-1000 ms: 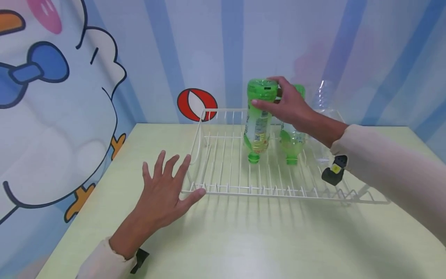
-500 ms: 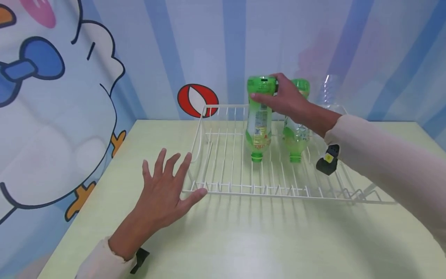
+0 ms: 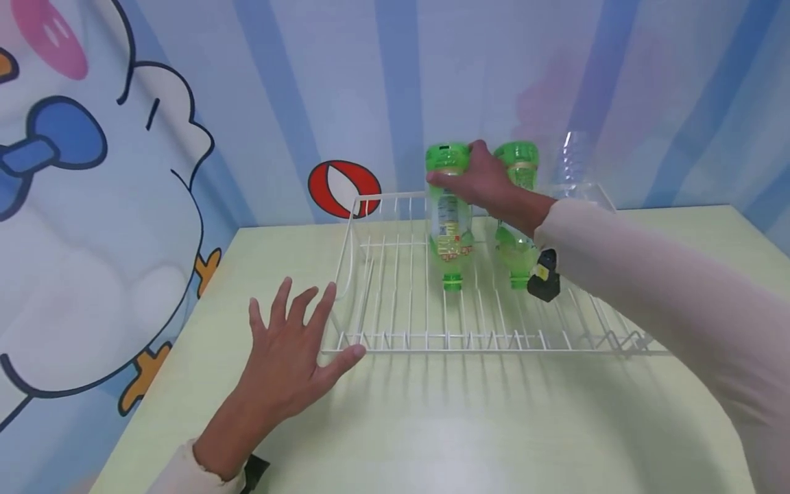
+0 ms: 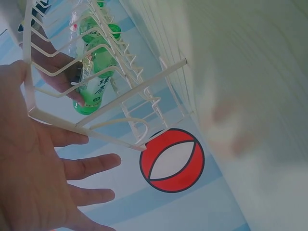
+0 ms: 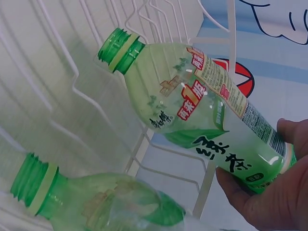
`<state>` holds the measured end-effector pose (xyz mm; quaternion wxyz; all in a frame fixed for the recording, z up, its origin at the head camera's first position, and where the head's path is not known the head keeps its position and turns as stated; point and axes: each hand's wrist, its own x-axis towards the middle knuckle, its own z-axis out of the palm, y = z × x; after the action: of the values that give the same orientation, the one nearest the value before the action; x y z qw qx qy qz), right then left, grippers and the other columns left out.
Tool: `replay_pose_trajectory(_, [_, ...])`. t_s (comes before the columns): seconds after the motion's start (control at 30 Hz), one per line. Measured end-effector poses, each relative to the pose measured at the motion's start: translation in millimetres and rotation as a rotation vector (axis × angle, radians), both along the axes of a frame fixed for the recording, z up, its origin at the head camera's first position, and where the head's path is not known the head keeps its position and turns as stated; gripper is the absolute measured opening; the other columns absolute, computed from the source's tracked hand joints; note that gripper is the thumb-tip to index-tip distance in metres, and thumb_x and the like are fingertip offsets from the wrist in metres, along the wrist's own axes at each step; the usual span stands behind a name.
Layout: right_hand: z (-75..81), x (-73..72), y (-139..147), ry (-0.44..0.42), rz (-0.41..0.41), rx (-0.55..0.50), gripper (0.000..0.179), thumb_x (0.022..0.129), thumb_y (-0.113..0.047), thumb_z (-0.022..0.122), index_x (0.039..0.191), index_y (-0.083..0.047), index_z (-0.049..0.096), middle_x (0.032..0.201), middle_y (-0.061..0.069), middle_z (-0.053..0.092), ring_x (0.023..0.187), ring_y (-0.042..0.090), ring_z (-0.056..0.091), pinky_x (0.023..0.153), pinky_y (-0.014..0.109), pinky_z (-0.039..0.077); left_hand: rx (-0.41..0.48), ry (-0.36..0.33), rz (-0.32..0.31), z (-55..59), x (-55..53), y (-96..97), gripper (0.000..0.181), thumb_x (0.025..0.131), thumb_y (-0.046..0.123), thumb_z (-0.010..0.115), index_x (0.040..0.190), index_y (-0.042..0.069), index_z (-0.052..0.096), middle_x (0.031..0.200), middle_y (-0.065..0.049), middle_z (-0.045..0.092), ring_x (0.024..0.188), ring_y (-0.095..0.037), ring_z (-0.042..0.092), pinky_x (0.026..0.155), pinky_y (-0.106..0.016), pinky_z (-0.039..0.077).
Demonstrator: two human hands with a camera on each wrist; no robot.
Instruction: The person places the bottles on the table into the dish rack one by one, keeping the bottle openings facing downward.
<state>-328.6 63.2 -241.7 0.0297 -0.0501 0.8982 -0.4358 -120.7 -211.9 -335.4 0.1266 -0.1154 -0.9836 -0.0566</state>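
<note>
My right hand (image 3: 484,180) grips an empty green tea bottle (image 3: 451,233) near its base. The bottle is upside down, its uncapped neck low among the wires of a white dish rack (image 3: 426,342). Beside it on the right, a second green bottle (image 3: 517,254) stands inverted, partly behind my right forearm. In the right wrist view both bottle necks show, and my right thumb and fingers lie round the held bottle (image 5: 211,115). My left hand (image 3: 286,363), fingers spread, is at the rack's front left corner and holds nothing; whether it touches the wire I cannot tell.
A clear bottle (image 3: 572,161) stands at the rack's right, mostly hidden by my right sleeve (image 3: 642,274). The pale table (image 3: 432,425) meets a blue striped wall (image 3: 345,82) behind the rack. A cartoon figure (image 3: 92,274) covers the left wall.
My right wrist and forearm have swung left and covered more of the clear bottle. The held bottle has tipped slightly, its base shifting left. My left hand keeps its spread pose.
</note>
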Motion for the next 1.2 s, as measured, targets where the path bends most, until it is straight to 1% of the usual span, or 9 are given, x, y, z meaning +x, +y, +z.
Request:
replay_pose_trajectory(0.13, [-4.4,-1.4,-5.9,0.016,-0.001,-0.005,0.099,0.089,-0.043,0.072,0.154,0.0,0.011,0.139,0.021,0.045,0.128,0.035,0.047,0.103,0.048,0.044,-0.005,-0.008,0.006,0.0,-0.4,-0.5,0.091,0.087,0.071,0.053,0.156,0.015,0.034,0.149,-0.019,0.041,0.147,-0.045,0.012,0.106,-0.079,0.003])
replay_pose_trajectory(0.47, [-13.6,-4.1,-16.0,0.02,-0.009,0.025,0.098,0.092,-0.041,0.069,0.153,0.005,0.009,0.14,0.025,0.045,0.127,0.038,0.048,0.102,0.048,0.045,-0.024,-0.004,0.013,-1.6,-2.5,-5.5,0.091,0.087,0.071,0.052,0.156,0.015,0.033,0.147,-0.02,0.044,0.147,-0.045,0.014,0.106,-0.079,0.004])
replay_pose_trajectory(0.63, [-17.3,-4.9,-18.8,0.029,-0.005,0.028,0.099,0.092,-0.04,0.07,0.153,0.007,0.008,0.135,0.026,0.048,0.123,0.039,0.051,0.1,0.048,0.047,-0.025,-0.002,0.016,-2.7,-3.3,-8.0,0.091,0.087,0.071,0.052,0.156,0.015,0.034,0.147,-0.02,0.044,0.146,-0.045,0.015,0.106,-0.079,0.005])
replay_pose_trajectory(0.7, [-17.0,-4.6,-19.3,0.031,-0.005,0.031,0.1,0.092,-0.041,0.07,0.153,0.007,0.007,0.134,0.027,0.048,0.123,0.039,0.051,0.1,0.048,0.047,-0.026,-0.001,0.017,-2.9,-3.8,-8.8,0.091,0.087,0.071,0.052,0.156,0.015,0.034,0.147,-0.02,0.044,0.146,-0.045,0.015,0.105,-0.079,0.005])
replay_pose_trajectory(0.8, [-13.9,-3.7,-17.7,0.03,0.002,0.044,0.104,0.091,-0.042,0.07,0.153,0.008,0.003,0.139,0.028,0.045,0.128,0.04,0.047,0.104,0.048,0.044,-0.028,0.004,0.014,-3.1,-5.3,-9.8,0.091,0.087,0.071,0.052,0.156,0.015,0.034,0.147,-0.02,0.044,0.146,-0.045,0.015,0.105,-0.08,0.005])
replay_pose_trajectory(0.93, [-9.1,-2.6,-13.9,0.021,0.031,0.079,0.111,0.093,-0.044,0.067,0.154,0.007,-0.009,0.152,0.03,0.031,0.138,0.041,0.038,0.11,0.049,0.038,-0.03,0.01,0.012,-2.4,-7.7,-11.2,0.091,0.087,0.071,0.053,0.156,0.014,0.034,0.146,-0.021,0.044,0.146,-0.046,0.016,0.105,-0.079,0.005])
replay_pose_trajectory(1.0, [-8.6,-2.2,-12.5,0.025,0.043,0.09,0.112,0.093,-0.044,0.067,0.154,0.007,-0.012,0.153,0.03,0.029,0.137,0.041,0.039,0.11,0.048,0.038,-0.031,0.008,0.015,-2.1,-8.5,-11.7,0.091,0.088,0.071,0.053,0.156,0.014,0.034,0.146,-0.021,0.044,0.146,-0.046,0.016,0.106,-0.079,0.005])
replay_pose_trajectory(1.07, [-9.6,-2.2,-11.8,0.029,0.043,0.099,0.112,0.093,-0.044,0.067,0.153,0.007,-0.012,0.153,0.031,0.03,0.134,0.041,0.042,0.109,0.048,0.039,-0.034,0.008,0.018,-2.2,-8.9,-12.4,0.091,0.088,0.071,0.052,0.156,0.014,0.034,0.146,-0.021,0.044,0.145,-0.046,0.016,0.106,-0.079,0.006])
replay_pose_trajectory(1.2, [-12.8,-1.3,-11.5,0.048,0.046,0.098,0.11,0.093,-0.042,0.068,0.153,0.01,-0.007,0.145,0.031,0.038,0.127,0.041,0.047,0.106,0.048,0.042,-0.036,0.008,0.021,-3.6,-8.9,-14.1,0.09,0.088,0.071,0.052,0.156,0.014,0.034,0.146,-0.021,0.045,0.145,-0.046,0.017,0.106,-0.079,0.006])
